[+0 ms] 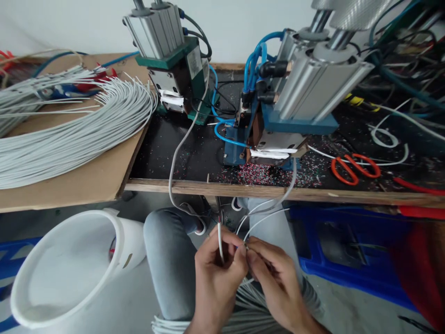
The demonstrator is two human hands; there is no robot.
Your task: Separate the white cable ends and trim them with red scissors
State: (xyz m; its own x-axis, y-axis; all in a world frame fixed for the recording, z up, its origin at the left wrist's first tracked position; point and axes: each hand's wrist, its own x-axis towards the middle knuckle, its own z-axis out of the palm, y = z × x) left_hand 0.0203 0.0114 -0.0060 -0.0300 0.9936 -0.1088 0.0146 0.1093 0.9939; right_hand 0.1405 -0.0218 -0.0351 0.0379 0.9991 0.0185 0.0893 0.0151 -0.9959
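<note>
A thin white wire [220, 241] is pinched between the fingertips of the left hand [215, 273] and the right hand [274, 278], which are pressed together over the lap. Beneath the hands a bundle of white wires [250, 311] is laid across the knees. Ahead of the hands, a blue pneumatic machine [278, 120] is seen on the surface [194, 157], with orange scissors [351, 167] to its right and a white bucket [69, 264] left of the hands.

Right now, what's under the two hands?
Under the left hand and right hand lies a bundle of white cables across the lap. The hands cover its middle.
</note>
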